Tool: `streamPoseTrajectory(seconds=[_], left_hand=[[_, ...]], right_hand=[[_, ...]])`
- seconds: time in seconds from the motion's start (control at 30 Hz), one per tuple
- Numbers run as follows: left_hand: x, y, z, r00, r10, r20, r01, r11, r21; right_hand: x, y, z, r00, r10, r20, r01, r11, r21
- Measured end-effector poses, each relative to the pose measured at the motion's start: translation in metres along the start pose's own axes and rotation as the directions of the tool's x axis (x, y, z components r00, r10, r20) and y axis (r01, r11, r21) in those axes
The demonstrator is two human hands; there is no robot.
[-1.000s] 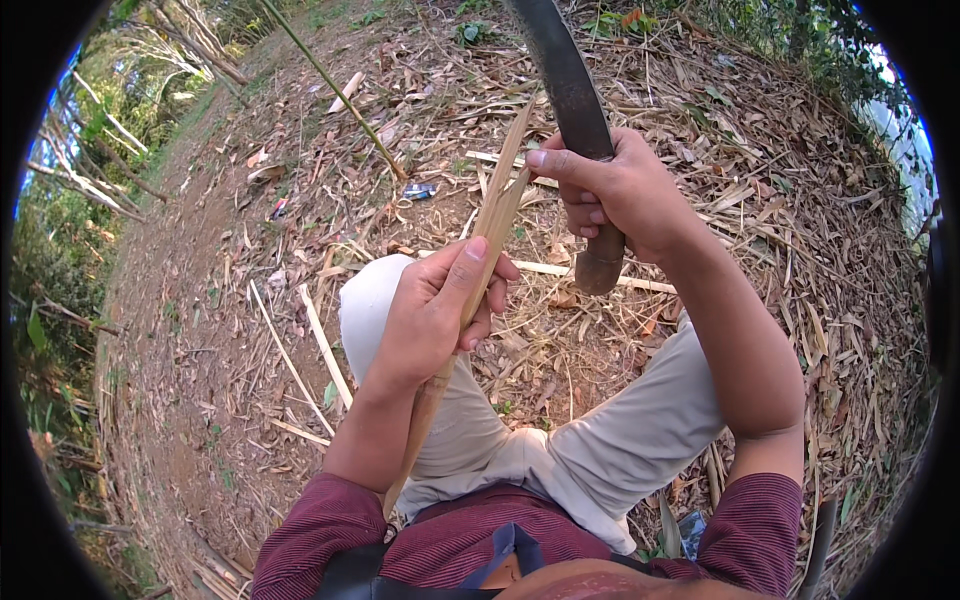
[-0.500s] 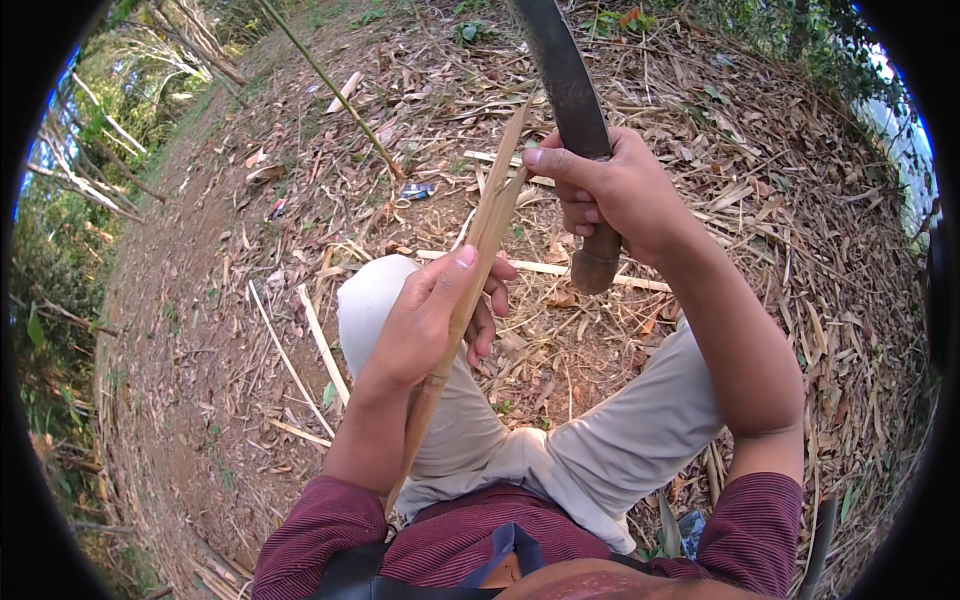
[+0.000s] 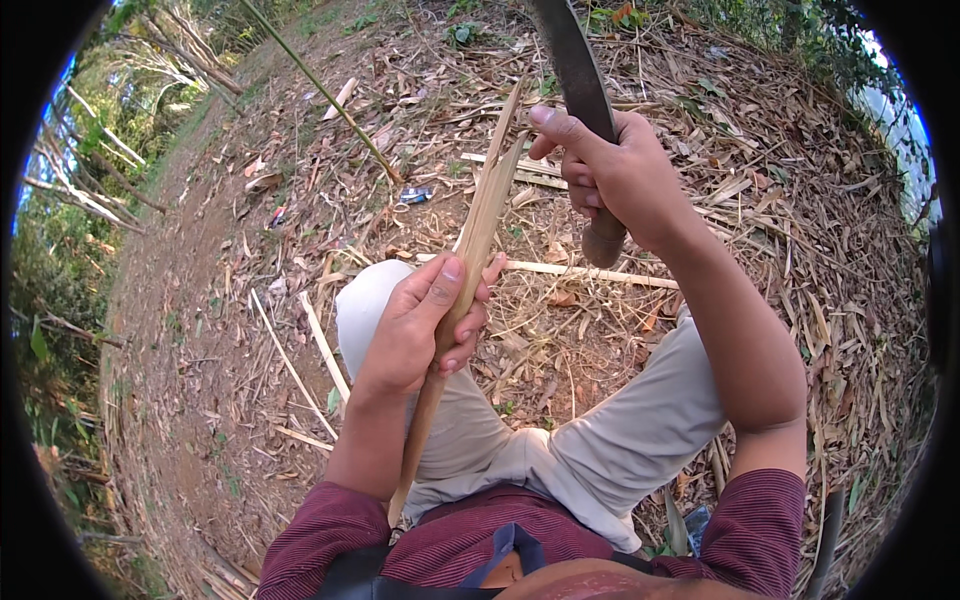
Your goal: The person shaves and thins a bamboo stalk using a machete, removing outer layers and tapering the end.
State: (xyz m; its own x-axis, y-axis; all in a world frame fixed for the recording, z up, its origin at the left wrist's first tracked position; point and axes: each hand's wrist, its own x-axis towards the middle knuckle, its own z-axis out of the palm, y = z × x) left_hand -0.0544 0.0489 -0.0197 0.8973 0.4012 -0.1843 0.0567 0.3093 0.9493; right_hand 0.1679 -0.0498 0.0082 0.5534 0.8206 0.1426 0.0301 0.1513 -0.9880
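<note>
My left hand [image 3: 425, 320] is wrapped round a split bamboo strip [image 3: 487, 205], which slants from beside my left forearm up toward the middle. Its far end parts into two prongs with a narrow gap between them. In my right hand [image 3: 635, 180] is a machete [image 3: 580, 75], gripped by its brown rounded handle. The dark curved blade rises past the picture's upper edge. My right thumb and forefinger stick out toward the bamboo's tip, apart from it.
Pale bamboo slivers [image 3: 325, 345] lie left of my knee, and another strip [image 3: 590, 273] lies between my legs. Dry leaves and shavings litter the ground. A green stem [image 3: 330, 95] stands at the upper left. Beside its base is a blue wrapper [image 3: 415, 195].
My right thumb has come away from the bamboo's tip, and the machete has shifted slightly right and up. My left fingers have closed more firmly round the strip, whose split end shows wider.
</note>
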Motion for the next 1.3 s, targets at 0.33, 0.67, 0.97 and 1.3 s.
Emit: streamPoseTrajectory(seconds=[0.33,0.67,0.97,1.3], left_hand=[[0.0,-0.009,0.012,0.981,0.132,-0.144,-0.109,0.981,0.158],[0.006,-0.031,0.016,0.896,0.415,-0.161,-0.266,0.789,0.554],[-0.001,-0.038,0.005,0.892,0.416,-0.178,-0.267,0.802,0.535],[-0.001,-0.02,0.006,0.966,0.18,-0.184,-0.147,0.973,0.177]], right_hand=[[-0.002,0.002,-0.001,0.852,-0.504,0.142,0.342,0.329,-0.88],[0.021,0.007,-0.025,0.895,-0.39,0.216,0.315,0.209,-0.926],[0.04,0.016,-0.053,0.907,-0.412,0.09,0.196,0.224,-0.955],[0.017,0.016,-0.038,0.967,-0.244,-0.075,0.124,0.707,-0.697]])
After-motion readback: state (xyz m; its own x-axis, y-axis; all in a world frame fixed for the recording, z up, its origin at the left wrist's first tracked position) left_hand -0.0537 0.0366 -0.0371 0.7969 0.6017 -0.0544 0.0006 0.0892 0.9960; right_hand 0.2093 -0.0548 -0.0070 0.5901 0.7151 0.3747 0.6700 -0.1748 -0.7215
